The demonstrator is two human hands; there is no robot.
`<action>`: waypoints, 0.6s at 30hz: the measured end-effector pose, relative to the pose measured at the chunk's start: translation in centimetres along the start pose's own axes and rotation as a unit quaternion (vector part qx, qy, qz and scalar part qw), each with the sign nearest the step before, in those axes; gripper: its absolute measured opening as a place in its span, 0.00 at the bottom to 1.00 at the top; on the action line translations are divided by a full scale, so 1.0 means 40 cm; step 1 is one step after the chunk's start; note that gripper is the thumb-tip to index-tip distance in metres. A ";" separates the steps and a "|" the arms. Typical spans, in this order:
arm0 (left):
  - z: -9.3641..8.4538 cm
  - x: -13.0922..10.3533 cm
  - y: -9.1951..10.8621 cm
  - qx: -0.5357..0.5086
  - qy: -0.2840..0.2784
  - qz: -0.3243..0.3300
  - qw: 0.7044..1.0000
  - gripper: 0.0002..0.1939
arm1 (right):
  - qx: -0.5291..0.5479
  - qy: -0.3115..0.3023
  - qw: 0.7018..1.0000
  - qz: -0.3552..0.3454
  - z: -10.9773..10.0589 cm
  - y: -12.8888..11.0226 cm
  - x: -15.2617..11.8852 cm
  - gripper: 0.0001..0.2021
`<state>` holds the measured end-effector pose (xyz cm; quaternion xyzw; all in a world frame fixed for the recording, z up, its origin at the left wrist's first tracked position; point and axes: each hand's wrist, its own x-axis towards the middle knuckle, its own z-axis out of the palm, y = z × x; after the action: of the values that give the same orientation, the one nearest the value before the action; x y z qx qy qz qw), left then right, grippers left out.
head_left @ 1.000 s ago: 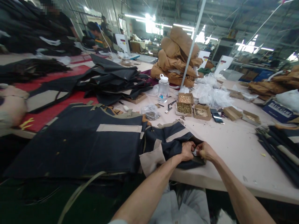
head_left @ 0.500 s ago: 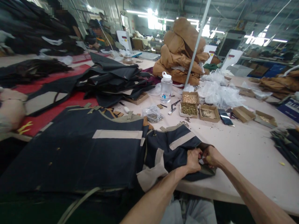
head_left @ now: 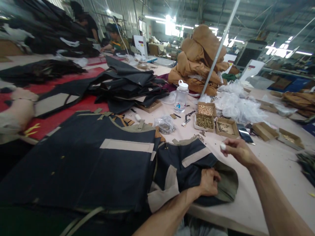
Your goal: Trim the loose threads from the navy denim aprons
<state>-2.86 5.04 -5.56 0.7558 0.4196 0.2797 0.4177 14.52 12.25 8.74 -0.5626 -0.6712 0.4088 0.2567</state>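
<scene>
My left hand [head_left: 209,183] lies on a dark navy garment piece [head_left: 189,164] with beige strips, its fingers curled on the cloth by the folded-back olive lining [head_left: 227,182]. Raised off the cloth to the right, my right hand [head_left: 240,151] pinches a small white piece [head_left: 222,146] between thumb and fingers; its exact kind is unclear. To the left, a stack of dark navy garment panels [head_left: 86,170] with a beige strip overlaps the table edge. Small metal parts [head_left: 198,137] lie loose just beyond the garment.
Beyond my hands stand a water bottle [head_left: 181,96] and small cardboard boxes of metal fittings [head_left: 204,122]. Clear plastic bags [head_left: 238,105] and piled brown garments [head_left: 197,62] lie behind, near a slanted pole [head_left: 219,52]. Another person's arm [head_left: 23,105] rests at the far left.
My right hand has left the garment and risen up and to the right, holding the small white piece. My left hand stays on the cloth, where the olive lining now shows more.
</scene>
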 end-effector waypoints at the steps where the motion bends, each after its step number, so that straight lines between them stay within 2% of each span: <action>1: 0.000 -0.001 -0.001 0.000 -0.003 0.002 1.000 0.18 | -0.054 0.049 0.997 0.004 0.013 -0.011 0.051 0.19; 4: 0.004 -0.003 -0.007 0.002 -0.008 0.011 1.000 0.17 | -0.101 0.086 0.991 0.006 0.078 -0.021 0.178 0.17; 7: 0.014 -0.006 -0.015 0.008 0.003 0.014 1.000 0.18 | -0.121 0.090 0.989 0.003 0.139 -0.011 0.237 0.18; 10: 0.016 -0.007 -0.014 0.017 -0.004 0.007 1.000 0.18 | -0.138 0.091 0.986 0.001 0.172 -0.001 0.246 0.18; 13: 0.010 -0.008 -0.005 0.027 -0.021 -0.006 0.999 0.16 | -0.146 0.103 0.984 -0.006 0.179 -0.009 0.243 0.18; 16: -0.001 -0.011 0.006 0.045 -0.032 -0.028 0.998 0.15 | -0.145 0.134 0.980 -0.021 0.155 -0.032 0.232 0.15; 18: -0.013 -0.014 0.011 0.051 -0.037 -0.036 0.997 0.14 | -0.140 0.173 0.974 -0.039 0.123 -0.040 0.197 0.15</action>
<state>-3.37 4.63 -4.95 0.7702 0.4445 0.2147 0.4040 7.84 18.51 6.53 -0.6287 -0.6883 0.1972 0.3034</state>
